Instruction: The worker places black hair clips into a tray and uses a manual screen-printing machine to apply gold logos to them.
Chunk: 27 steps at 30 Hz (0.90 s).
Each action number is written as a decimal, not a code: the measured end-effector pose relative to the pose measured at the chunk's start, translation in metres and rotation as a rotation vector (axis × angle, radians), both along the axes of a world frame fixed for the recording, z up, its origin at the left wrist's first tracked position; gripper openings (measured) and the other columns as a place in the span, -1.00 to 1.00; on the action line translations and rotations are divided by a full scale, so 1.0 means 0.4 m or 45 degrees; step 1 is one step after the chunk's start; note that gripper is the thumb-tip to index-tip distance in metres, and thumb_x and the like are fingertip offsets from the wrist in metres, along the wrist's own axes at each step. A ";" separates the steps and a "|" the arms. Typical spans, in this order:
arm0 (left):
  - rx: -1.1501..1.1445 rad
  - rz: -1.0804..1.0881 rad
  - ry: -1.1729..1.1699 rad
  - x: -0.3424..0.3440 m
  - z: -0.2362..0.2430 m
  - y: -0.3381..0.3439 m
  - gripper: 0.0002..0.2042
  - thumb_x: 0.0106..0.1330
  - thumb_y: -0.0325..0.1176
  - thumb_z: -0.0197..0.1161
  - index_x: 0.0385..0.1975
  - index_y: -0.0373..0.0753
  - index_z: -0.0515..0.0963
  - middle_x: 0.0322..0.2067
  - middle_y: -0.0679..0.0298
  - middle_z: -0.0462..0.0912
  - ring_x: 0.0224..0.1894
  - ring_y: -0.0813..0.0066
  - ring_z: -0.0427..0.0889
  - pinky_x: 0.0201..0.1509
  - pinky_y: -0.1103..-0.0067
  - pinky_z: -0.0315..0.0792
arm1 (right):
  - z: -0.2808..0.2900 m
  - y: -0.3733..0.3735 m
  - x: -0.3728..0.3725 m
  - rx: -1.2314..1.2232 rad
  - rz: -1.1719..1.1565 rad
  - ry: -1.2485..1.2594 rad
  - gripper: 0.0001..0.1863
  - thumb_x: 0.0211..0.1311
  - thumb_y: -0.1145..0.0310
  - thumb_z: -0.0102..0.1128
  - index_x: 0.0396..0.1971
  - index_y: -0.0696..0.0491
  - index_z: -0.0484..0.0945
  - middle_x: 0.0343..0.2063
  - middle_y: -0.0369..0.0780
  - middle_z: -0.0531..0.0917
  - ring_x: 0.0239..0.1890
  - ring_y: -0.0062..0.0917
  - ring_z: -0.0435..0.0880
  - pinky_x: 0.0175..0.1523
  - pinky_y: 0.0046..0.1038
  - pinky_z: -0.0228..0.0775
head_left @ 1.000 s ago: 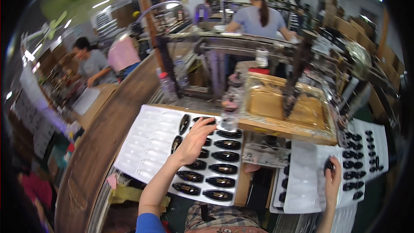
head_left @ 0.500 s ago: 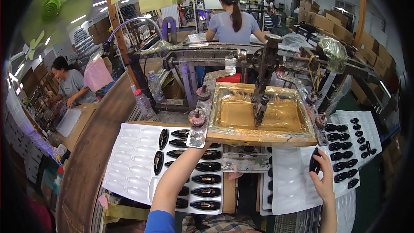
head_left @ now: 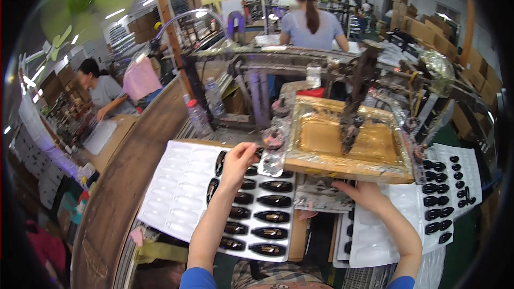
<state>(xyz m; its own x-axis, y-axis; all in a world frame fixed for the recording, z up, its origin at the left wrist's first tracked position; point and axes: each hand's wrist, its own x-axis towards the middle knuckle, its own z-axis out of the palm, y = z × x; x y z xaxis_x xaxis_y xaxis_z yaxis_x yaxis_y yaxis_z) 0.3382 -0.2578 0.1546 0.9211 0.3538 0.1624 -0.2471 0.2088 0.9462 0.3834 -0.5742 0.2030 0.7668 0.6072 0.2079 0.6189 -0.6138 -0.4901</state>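
While your left hand reaches out over the far end of the white moulded tray, its fingers curl together around something small and dark, though you cannot tell from here exactly what they pinch. That tray lies on the left half of the bench, its right columns filled with glossy black oval parts and its left columns bare. Your right hand lies palm down at the near edge of the gold-coated tray, fingers stretched out and slightly apart, gripping nothing that shows. A dark, crusted tool arm hangs down into that gold tray. To the right sits a second white tray, with more small black pieces in rows on its far right side. A clear plastic bottle stands at the far left of the machine. Two other people work further off: one at a bench on the left, one standing with their back to you at the far end
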 end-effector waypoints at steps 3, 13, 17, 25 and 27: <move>-0.076 0.288 0.039 -0.172 -0.054 0.067 -0.85 0.24 -0.34 0.05 -0.42 -0.30 0.44 -0.56 0.39 0.47 -0.53 0.70 0.44 -0.39 0.76 0.36 | -0.013 0.054 0.004 -0.136 -0.123 0.290 -0.32 0.00 -0.15 0.04 -0.06 0.14 0.34 -0.09 0.04 0.42 0.01 -0.14 0.35 0.06 -0.32 0.19; 0.073 1.107 0.308 -0.605 -0.263 0.143 -0.86 0.23 -0.40 0.05 -0.51 -0.31 0.37 -0.73 0.38 0.36 -0.72 0.70 0.33 -0.63 0.75 0.25 | -0.007 0.071 -0.012 -0.121 0.014 0.182 -0.38 0.02 0.21 0.11 0.02 0.26 0.19 -0.08 0.03 0.39 0.00 -0.18 0.34 0.09 -0.38 0.11; -0.021 1.207 0.364 -0.603 -0.294 0.122 -0.83 0.23 -0.37 0.05 -0.55 -0.28 0.33 -0.79 0.40 0.33 -0.79 0.69 0.30 -0.72 0.75 0.18 | -0.064 -0.055 -0.013 -0.001 -0.046 -0.072 -0.38 0.04 0.24 0.09 0.06 0.23 0.14 -0.06 -0.01 0.39 0.00 -0.27 0.34 0.10 -0.37 0.10; 0.071 1.269 0.461 -0.572 -0.304 0.110 -0.84 0.24 -0.37 0.03 -0.53 -0.29 0.32 -0.84 0.40 0.31 -0.81 0.70 0.25 -0.73 0.71 0.14 | -0.059 -0.246 -0.091 0.398 -0.304 -0.097 -0.47 0.18 0.45 -0.11 0.15 0.19 0.01 -0.02 -0.06 0.35 -0.01 -0.38 0.37 0.07 -0.44 0.15; 0.407 1.331 0.652 -0.574 -0.314 0.100 -0.86 0.23 -0.38 0.02 -0.48 -0.31 0.32 -0.86 0.33 0.33 -0.81 0.64 0.27 -0.71 0.61 0.16 | -0.047 -0.269 -0.105 0.416 -0.347 -0.118 -0.47 0.19 0.45 -0.12 0.15 0.18 0.01 -0.02 -0.06 0.35 -0.02 -0.39 0.39 0.06 -0.44 0.16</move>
